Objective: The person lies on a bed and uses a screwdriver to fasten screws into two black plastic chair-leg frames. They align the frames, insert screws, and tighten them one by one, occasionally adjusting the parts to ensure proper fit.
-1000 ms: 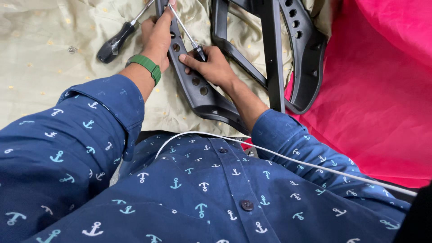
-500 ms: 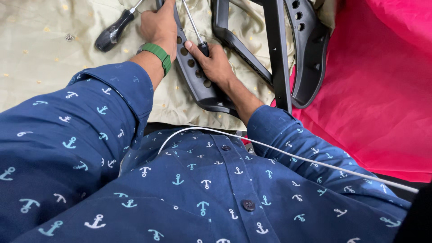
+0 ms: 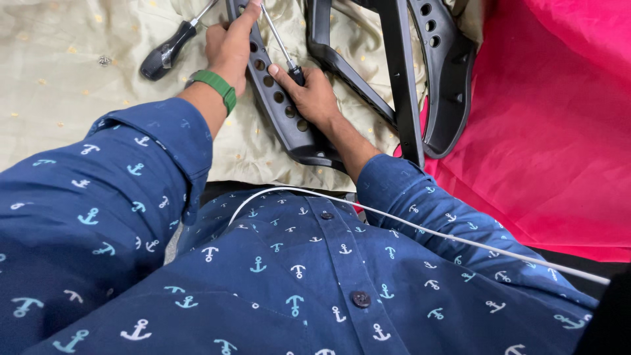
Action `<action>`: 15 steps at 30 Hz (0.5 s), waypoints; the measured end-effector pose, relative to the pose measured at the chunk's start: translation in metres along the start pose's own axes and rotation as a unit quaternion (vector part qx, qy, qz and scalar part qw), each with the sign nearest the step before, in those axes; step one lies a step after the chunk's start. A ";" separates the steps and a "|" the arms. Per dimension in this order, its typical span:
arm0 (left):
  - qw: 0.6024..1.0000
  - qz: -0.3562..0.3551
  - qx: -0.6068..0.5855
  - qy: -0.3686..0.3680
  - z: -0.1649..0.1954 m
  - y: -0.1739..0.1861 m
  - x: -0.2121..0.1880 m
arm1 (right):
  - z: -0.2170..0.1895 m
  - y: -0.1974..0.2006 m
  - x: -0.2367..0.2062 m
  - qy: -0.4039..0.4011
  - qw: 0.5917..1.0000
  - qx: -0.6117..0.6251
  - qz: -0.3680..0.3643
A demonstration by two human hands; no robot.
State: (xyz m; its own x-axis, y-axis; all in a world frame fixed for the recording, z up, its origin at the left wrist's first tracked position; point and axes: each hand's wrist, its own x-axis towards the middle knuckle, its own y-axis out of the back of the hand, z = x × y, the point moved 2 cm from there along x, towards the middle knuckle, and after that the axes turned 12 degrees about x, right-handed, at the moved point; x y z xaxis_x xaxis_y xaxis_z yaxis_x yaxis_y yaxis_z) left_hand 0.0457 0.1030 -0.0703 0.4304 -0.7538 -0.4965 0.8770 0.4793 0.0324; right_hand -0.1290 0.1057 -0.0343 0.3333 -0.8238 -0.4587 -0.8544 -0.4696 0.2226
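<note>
From the head view, the person leans over a pale gold-dotted cloth (image 3: 79,79) spread under the work, with a bright pink cloth (image 3: 559,131) lying along its right edge. The left hand (image 3: 230,43), a green wristband (image 3: 215,85) on its wrist, is closed over the upper stretch of a curved black plastic arm piece (image 3: 286,115) with a row of round holes, pressing it down on the pale cloth. The right hand (image 3: 314,95) rests on that same piece, lower down, and is wrapped around the dark handle of a thin screwdriver (image 3: 279,43) whose metal shaft slants up toward the top edge of the frame; its tip is out of sight. A 2nd screwdriver (image 3: 172,47), with a thick black handle, lies loose on the pale cloth just left of the left hand. More black frame parts (image 3: 420,79) stand to the right, reaching onto the pink cloth. A white cable (image 3: 420,229) crosses the anchor-patterned blue shirt (image 3: 282,283).
</note>
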 end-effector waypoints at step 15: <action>0.972 -0.233 -0.015 -0.013 -0.008 0.018 -0.006 | 0.017 0.008 -0.002 0.085 0.993 -0.063 0.059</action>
State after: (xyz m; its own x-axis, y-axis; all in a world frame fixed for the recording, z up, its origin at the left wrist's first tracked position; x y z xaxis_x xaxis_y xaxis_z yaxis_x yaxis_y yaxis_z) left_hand 0.0568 0.1199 -0.0739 -0.0069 -0.9033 -0.4289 0.9717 0.0953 -0.2162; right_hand -0.1428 0.1090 -0.0460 0.3050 -0.9123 -0.2734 -0.8387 -0.3933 0.3768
